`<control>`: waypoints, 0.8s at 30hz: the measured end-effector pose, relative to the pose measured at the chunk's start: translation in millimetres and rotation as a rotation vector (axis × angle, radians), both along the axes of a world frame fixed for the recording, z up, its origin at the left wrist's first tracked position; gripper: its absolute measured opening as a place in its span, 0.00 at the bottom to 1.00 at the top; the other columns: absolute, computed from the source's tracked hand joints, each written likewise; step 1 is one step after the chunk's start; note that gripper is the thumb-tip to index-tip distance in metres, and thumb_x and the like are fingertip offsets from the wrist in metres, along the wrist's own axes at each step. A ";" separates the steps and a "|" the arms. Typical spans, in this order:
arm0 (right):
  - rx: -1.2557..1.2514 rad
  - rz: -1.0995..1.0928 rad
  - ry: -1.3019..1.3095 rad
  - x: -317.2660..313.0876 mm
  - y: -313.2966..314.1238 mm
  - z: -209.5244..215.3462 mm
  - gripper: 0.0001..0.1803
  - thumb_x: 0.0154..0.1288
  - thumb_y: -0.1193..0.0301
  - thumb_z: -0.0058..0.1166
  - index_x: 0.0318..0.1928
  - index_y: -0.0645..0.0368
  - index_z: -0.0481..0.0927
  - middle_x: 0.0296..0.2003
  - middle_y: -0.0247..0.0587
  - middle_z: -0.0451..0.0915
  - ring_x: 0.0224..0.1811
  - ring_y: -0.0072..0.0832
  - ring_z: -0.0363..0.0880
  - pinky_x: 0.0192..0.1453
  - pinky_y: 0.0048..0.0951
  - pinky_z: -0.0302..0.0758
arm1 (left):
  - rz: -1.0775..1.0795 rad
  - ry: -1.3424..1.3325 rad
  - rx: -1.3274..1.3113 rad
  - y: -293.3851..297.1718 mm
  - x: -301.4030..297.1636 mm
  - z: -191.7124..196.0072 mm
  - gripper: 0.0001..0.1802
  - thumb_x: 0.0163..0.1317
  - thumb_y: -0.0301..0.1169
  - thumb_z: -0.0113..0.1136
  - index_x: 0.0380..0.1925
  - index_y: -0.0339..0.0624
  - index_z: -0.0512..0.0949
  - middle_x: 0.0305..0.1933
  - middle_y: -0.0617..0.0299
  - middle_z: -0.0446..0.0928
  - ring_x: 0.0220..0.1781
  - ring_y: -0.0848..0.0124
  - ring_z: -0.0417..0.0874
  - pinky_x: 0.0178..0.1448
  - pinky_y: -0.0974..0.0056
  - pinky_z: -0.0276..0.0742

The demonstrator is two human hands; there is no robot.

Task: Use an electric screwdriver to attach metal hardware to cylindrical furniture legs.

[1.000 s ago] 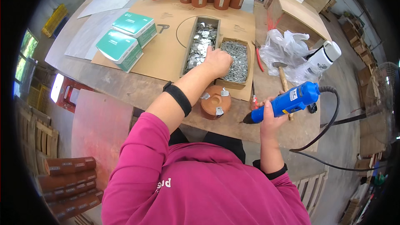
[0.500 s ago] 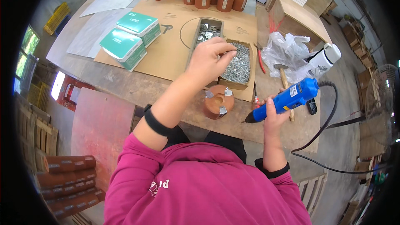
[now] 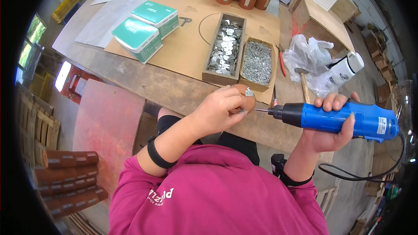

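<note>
A blue electric screwdriver (image 3: 339, 119) with a black nose lies in my right hand (image 3: 327, 137), fingers wrapped round its body. It is held nearly level, its bit pointing left at a brown round block (image 3: 249, 101) near the table's front edge. My left hand (image 3: 221, 108) is closed in a pinch over the block, right by the bit's tip, and hides much of it. What the fingertips pinch is too small to make out. One small metal tab (image 3: 248, 92) shows on top of the block.
Beyond the block stand a wooden box of metal tabs (image 3: 224, 48) and a carton of screws (image 3: 257, 61). Green-and-white boxes (image 3: 138, 38) are at left. Red-handled pliers (image 3: 282, 61), a hammer (image 3: 304, 82), a plastic bag (image 3: 307, 54) and a white bottle (image 3: 346, 67) lie at right.
My left hand has come down from above the screw carton to the brown block. My right hand has turned the screwdriver and brought its bit to the block.
</note>
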State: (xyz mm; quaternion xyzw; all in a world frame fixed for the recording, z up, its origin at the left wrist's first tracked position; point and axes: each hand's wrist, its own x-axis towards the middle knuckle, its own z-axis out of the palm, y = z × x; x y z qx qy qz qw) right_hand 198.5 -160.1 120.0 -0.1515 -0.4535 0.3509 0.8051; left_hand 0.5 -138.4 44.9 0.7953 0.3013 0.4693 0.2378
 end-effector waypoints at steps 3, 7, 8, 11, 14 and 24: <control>0.070 0.083 -0.019 -6.2 -7.5 4.0 0.28 0.57 0.64 0.41 0.55 0.63 0.52 0.28 0.44 0.66 0.29 0.30 0.67 0.33 0.37 0.74 | 0.019 0.025 -0.123 -10.5 2.8 -6.6 0.08 0.40 0.21 0.62 0.20 0.39 0.72 0.23 0.59 0.72 0.24 0.64 0.74 0.33 0.65 0.72; 0.035 0.068 -0.059 -14.8 -9.4 2.5 0.29 0.56 0.66 0.42 0.56 0.63 0.50 0.28 0.44 0.66 0.28 0.31 0.68 0.32 0.38 0.74 | 0.016 -0.034 -0.154 -12.8 4.5 -11.9 0.07 0.41 0.21 0.63 0.20 0.39 0.72 0.20 0.59 0.74 0.23 0.64 0.76 0.45 0.62 0.74; 0.036 0.065 -0.059 -15.9 -9.3 2.0 0.29 0.56 0.66 0.42 0.56 0.63 0.50 0.28 0.44 0.66 0.28 0.31 0.68 0.32 0.38 0.74 | 0.013 -0.034 -0.153 -13.3 4.5 -12.4 0.07 0.41 0.21 0.63 0.20 0.39 0.72 0.20 0.59 0.74 0.23 0.64 0.76 0.45 0.62 0.74; 0.029 0.080 -0.059 -17.9 -9.5 0.9 0.29 0.55 0.66 0.43 0.55 0.62 0.51 0.27 0.43 0.66 0.27 0.31 0.68 0.32 0.38 0.74 | 0.024 -0.040 -0.144 -15.0 3.9 -13.1 0.07 0.41 0.21 0.63 0.21 0.38 0.73 0.21 0.59 0.75 0.23 0.64 0.77 0.53 0.59 0.70; -0.002 0.083 -0.078 -19.4 -10.2 0.2 0.30 0.55 0.66 0.44 0.55 0.61 0.51 0.26 0.43 0.66 0.27 0.31 0.69 0.32 0.38 0.73 | 0.020 -0.026 -0.124 -16.4 2.4 -14.2 0.08 0.41 0.21 0.63 0.22 0.38 0.73 0.22 0.59 0.75 0.24 0.64 0.77 0.53 0.58 0.70; -0.022 0.167 -0.184 -23.0 -10.9 0.6 0.32 0.54 0.66 0.51 0.57 0.58 0.51 0.26 0.42 0.67 0.27 0.31 0.69 0.33 0.38 0.73 | -0.053 0.011 -0.095 -16.5 -1.1 -19.1 0.07 0.44 0.22 0.61 0.24 0.39 0.73 0.24 0.59 0.75 0.28 0.63 0.77 0.55 0.55 0.67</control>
